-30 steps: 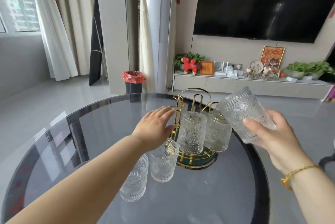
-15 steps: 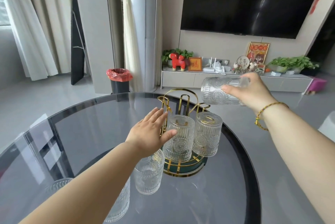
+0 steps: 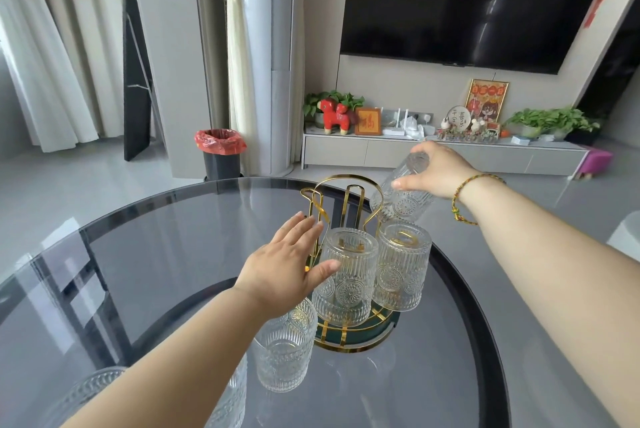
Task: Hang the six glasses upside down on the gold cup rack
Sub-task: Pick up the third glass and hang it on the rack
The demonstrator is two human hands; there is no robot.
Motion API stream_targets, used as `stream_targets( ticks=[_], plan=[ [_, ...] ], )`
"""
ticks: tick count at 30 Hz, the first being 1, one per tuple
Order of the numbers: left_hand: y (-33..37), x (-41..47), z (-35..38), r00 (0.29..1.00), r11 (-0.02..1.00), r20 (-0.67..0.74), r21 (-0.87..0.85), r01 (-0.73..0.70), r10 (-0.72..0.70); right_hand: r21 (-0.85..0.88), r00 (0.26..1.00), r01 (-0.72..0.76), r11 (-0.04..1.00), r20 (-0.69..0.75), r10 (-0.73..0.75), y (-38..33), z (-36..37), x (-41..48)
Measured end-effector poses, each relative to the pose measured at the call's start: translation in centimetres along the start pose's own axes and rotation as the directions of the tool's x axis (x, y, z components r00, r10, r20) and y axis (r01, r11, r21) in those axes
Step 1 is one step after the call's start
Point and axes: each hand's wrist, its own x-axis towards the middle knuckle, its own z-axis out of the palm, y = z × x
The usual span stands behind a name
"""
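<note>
- Rack [image 3: 349, 219] is sitting on the table [image 3: 166, 254], carrying two upturned glasses [image 3: 346, 275].
- Right hand [image 3: 440, 168] is gripping a tilted glass [image 3: 401, 199] above the rack.
- Left hand [image 3: 287, 265], fingers spread, is touching the rack's nearest glass.

A single head-worn camera looks forward and down from close above the round glass worktop [image 3: 173, 254], both forearms reaching in from the bottom edge, the room's far wall behind.

Your rack [image 3: 349, 337] stands on the table [image 3: 145, 254] toward its 2 o'clock edge. Two glasses [image 3: 346, 275] hang on it, side by side. At the rack's 7 o'clock, a third glass [image 3: 282, 355] stands on the table.
</note>
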Motion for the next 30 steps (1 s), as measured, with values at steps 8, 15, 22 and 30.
stream_targets(
  ticks=[8,15,22,30],
  plan=[
    [-0.3,0.2,-0.1,1.000,1.000,0.007,-0.022,-0.015,0.015,-0.035,0.993,-0.053,0.998,0.103,0.056,0.3,3.3,1.4],
    [-0.3,0.3,-0.3,1.000,1.000,0.003,-0.017,-0.012,0.012,-0.095,0.980,-0.074,0.993,0.176,0.090,0.4,5.1,1.5],
    [-0.4,0.4,-0.1,1.000,1.000,-0.015,-0.023,-0.013,0.013,-0.101,0.972,-0.090,0.991,0.208,0.110,0.7,5.7,1.6],
    [-0.3,0.4,-0.1,1.000,1.000,0.003,-0.024,-0.007,0.007,-0.007,0.974,-0.098,0.995,0.204,0.097,1.3,5.6,1.7]
  ],
)
